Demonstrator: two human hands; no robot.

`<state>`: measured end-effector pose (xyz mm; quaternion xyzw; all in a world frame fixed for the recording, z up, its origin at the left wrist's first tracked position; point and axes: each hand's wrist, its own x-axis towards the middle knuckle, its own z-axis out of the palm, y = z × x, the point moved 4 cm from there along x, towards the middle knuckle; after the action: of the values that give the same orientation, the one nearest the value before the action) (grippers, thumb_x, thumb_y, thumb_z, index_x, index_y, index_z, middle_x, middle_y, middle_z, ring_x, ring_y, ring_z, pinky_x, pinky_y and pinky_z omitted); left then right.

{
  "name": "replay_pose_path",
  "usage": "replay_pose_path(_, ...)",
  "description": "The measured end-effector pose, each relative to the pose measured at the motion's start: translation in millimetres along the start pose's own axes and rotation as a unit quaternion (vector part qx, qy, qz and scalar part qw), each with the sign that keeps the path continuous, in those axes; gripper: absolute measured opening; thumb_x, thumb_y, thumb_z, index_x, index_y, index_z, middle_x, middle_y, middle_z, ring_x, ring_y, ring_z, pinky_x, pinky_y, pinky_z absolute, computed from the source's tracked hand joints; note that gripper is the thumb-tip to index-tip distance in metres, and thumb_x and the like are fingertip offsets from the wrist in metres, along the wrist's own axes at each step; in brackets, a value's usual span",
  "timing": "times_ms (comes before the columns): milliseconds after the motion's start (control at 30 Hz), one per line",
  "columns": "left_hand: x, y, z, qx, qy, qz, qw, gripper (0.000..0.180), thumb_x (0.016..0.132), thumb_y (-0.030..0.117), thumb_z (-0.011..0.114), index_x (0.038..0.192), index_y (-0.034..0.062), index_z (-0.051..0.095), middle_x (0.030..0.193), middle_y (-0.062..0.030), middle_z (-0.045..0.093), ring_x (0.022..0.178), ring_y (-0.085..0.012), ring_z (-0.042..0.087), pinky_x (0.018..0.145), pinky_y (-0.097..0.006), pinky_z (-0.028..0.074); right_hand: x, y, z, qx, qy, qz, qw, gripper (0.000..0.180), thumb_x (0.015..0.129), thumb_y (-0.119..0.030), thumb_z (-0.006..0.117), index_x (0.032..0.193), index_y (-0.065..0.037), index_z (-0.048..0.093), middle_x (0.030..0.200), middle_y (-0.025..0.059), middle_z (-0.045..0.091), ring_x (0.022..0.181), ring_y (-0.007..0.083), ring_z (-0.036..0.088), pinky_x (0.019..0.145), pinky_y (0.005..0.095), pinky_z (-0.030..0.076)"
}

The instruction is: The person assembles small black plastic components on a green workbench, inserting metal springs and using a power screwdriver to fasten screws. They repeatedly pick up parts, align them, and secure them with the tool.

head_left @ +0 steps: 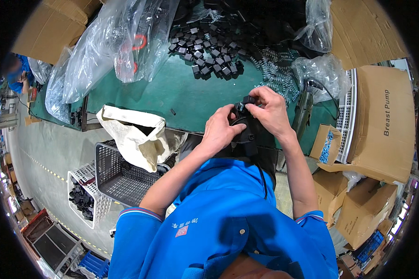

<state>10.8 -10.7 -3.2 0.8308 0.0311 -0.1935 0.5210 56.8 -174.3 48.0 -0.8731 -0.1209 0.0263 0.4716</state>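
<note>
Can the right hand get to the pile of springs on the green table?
Probably yes. The right hand is just beside the springs, with nothing between them. But it is holding a black part together with the left hand, so it would have to let go first.

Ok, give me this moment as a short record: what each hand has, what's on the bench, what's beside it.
left hand: left hand grips the black part from the left
right hand: right hand pinches the top of the same part
bench: green bench top with a pile of small black blocks, metal springs and clear plastic bags
beside bench: cloth bag, dark mesh crate, cardboard boxes
</note>
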Motion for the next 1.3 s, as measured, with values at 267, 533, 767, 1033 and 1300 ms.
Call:
replay_pose_path(267, 3.5, -10.1, 4.5, -0.093, -0.029, -0.032, 0.995, 0.07, 0.073, 0.016, 0.083, 0.133, -0.0064, 0.055, 0.105, -0.0111, 0.068, 0.095, -0.0195, 0.065, 0.083, -0.033, 0.052, -7.0, -10.1, 6.1, -0.142, -0.002, 0.015, 0.99, 0.02, 0.076, -0.011, 0.071, 0.091, 0.0, 0.063, 0.088, 0.0152, 0.064, 0.079, 0.0347, 0.064, 0.07, 0.0433, 0.051)
replay_pose_path(533, 7.2, -13.9, -5.1, -0.627, -0.147, -0.254, 0.722, 0.034, 0.093, 0.007, 0.061, 0.124, -0.0066, 0.058, 0.118, -0.0181, 0.066, 0.104, -0.0268, 0.068, 0.096, -0.043, 0.055, -37.9, 14.3, 8.6, 0.123, 0.158, 0.106, 0.974, 0.021, 0.078, -0.005, 0.077, 0.097, 0.0, 0.068, 0.083, 0.0048, 0.068, 0.069, 0.0122, 0.063, 0.065, 0.0272, 0.051)
replay_pose_path(767, -22.9, -1.0, 18.4, -0.472, -0.17, -0.134, 0.855, 0.035, 0.098, 0.018, 0.064, 0.13, 0.0034, 0.061, 0.116, -0.0019, 0.066, 0.099, -0.0123, 0.063, 0.087, -0.028, 0.052, -65.1, 4.5, 4.1, 0.265, 0.144, 0.164, 0.939, 0.021, 0.078, -0.001, 0.077, 0.097, 0.002, 0.068, 0.084, 0.0026, 0.068, 0.075, 0.0079, 0.061, 0.069, 0.0238, 0.051)
replay_pose_path(1033, -17.9, 22.8, 12.6, -0.391, -0.217, -0.066, 0.892, 0.032, 0.098, 0.018, 0.064, 0.126, 0.0022, 0.065, 0.103, 0.0012, 0.067, 0.091, -0.0066, 0.057, 0.083, -0.024, 0.049, -86.3, 1.3, -10.6, 0.263, 0.161, 0.106, 0.946, 0.02, 0.073, 0.002, 0.078, 0.091, 0.003, 0.068, 0.082, 0.0043, 0.063, 0.077, 0.0095, 0.061, 0.068, 0.0237, 0.049)
replay_pose_path(1300, -8.8, 53.8, 1.7, -0.238, -0.204, 0.04, 0.949, 0.036, 0.094, 0.018, 0.069, 0.127, 0.0027, 0.065, 0.108, 0.0001, 0.068, 0.096, -0.0089, 0.059, 0.088, -0.027, 0.049, -95.1, 7.8, -5.2, 0.367, 0.213, 0.096, 0.9, 0.02, 0.078, 0.006, 0.076, 0.097, 0.003, 0.069, 0.087, 0.0003, 0.066, 0.08, 0.006, 0.06, 0.073, 0.0205, 0.049)
